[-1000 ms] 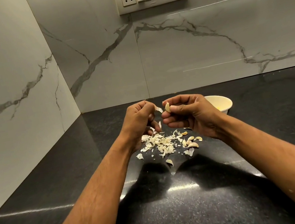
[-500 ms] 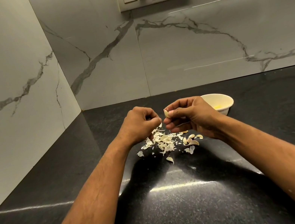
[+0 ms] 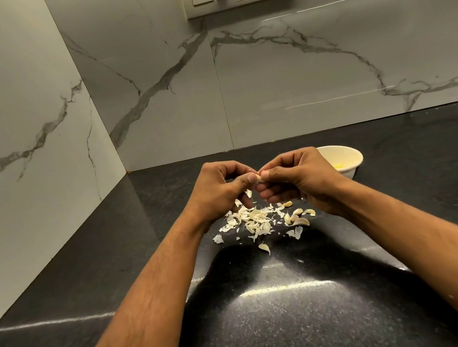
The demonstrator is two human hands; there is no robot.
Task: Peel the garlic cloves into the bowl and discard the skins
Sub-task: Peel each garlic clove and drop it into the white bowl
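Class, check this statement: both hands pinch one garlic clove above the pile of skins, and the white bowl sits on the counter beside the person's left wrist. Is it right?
Not quite. The bowl sits beyond the right hand, not beside the left wrist. The head view shows it. The rest holds: the left hand and right hand pinch one garlic clove above the pile of skins.

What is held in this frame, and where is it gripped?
One garlic clove, pinched between the two hands: left hand on its left end, right hand on its right end, above the skins.
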